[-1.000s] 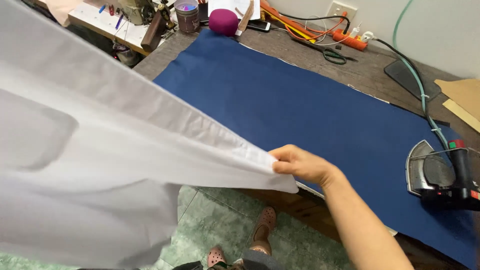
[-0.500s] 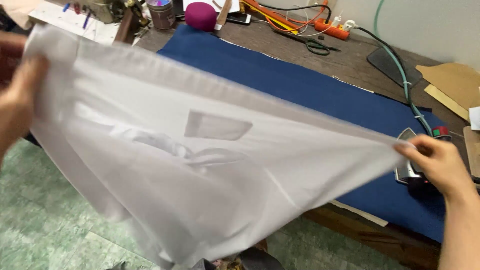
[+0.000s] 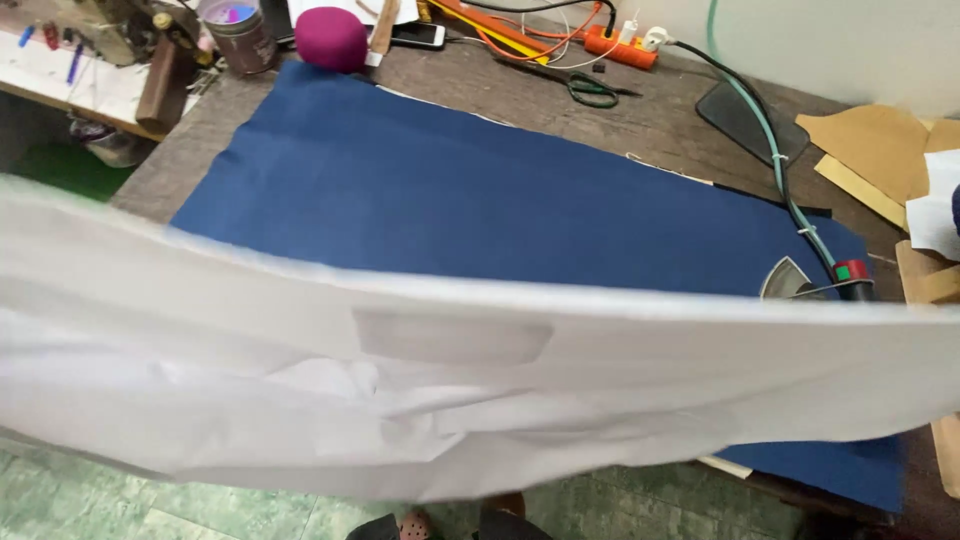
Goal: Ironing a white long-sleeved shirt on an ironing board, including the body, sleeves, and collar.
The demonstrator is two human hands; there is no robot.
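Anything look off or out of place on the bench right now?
Nothing looks spilled or damaged. The white fabric is spread, blurred, across the view and hides most of the iron at the blue cloth's right end. Neither hand shows.

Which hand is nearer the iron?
Probably right, but neither hand shows: the white cloth runs off both edges, and the iron sits near the right one, far from the left.

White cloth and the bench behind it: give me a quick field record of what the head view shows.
cloth: white garment spread wide and blurred across the view, a rectangular patch at its middle
hands: neither visible
bench cover: dark blue fabric lying flat
iron: partly hidden at the cloth's right edge
back of bench: magenta ball, scissors, orange power strip
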